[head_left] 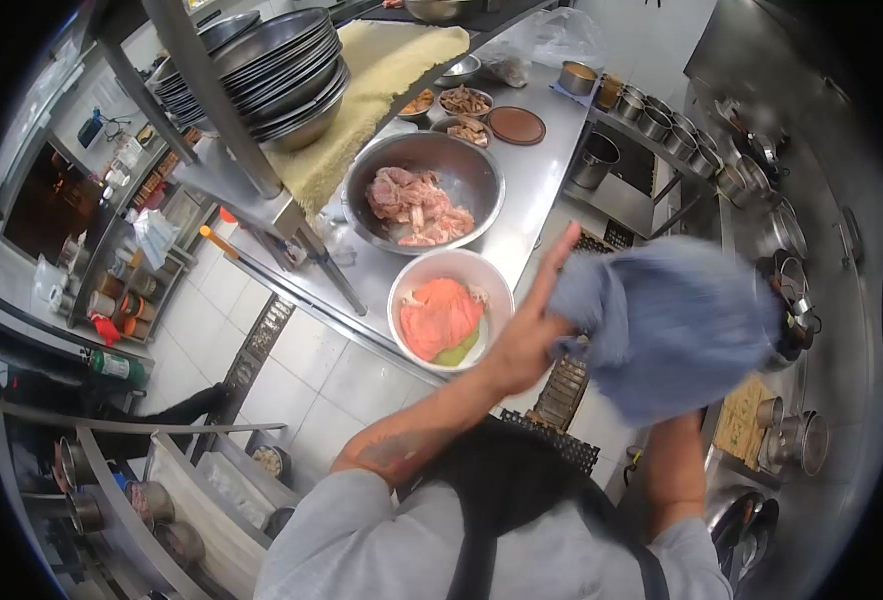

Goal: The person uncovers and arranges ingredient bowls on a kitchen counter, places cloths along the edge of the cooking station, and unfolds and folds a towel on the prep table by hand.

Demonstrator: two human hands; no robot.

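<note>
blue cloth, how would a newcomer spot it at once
Find the steel counter, then the white tub at its near end. Right of that, past the left hand, is the blue cloth, blurred and off the counter, unlike the tub's orange contents.

Blue cloth [671, 320], white tub [499, 287], black apron [506, 480], grey sleeves [336, 525], pale-yellow towel [386, 70]

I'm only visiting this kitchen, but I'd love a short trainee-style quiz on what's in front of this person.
1. Multiple choice: What colour is the blurred cloth by the left hand?
A) red
B) blue
C) yellow

2. True or false: Pieces of meat lie in the large steel bowl.

3. Short answer: Which is nearer the person, that bowl or the white tub?

Key: 1. B, blue. 2. True. 3. The white tub.
</note>
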